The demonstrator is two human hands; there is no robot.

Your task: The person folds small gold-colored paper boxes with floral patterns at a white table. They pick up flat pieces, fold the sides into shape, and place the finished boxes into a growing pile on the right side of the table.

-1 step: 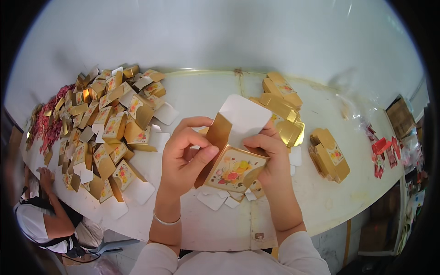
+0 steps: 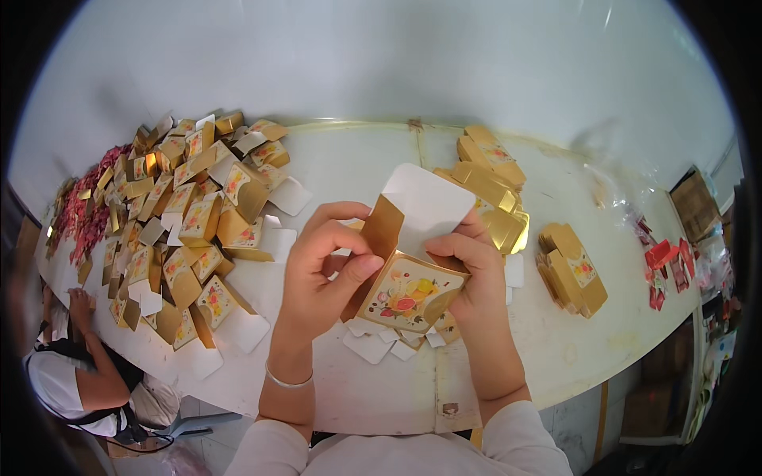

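A small gold carton (image 2: 414, 295) with a fruit-and-flower picture is held up between my two hands over the table. Its top is open, and a long white inner flap (image 2: 425, 202) stands up at the back. On the left, my left hand (image 2: 329, 274) grips a gold side flap (image 2: 382, 225) between thumb and fingers. My right hand (image 2: 472, 274) clasps the carton's right side, its thumb at the opening. Below the carton lie a few more white-flapped cartons (image 2: 371, 346), partly hidden by it.
A big heap of open gold cartons (image 2: 202, 218) fills the left side, with red packets (image 2: 94, 206) behind. Flat gold cartons (image 2: 571, 270) are stacked at right and beyond my right hand. Red wrappers (image 2: 663, 254) lie far right. Another person's hand (image 2: 82, 308) rests at the left edge.
The carton and both hands have shifted very slightly to the right. My grip looks the same.
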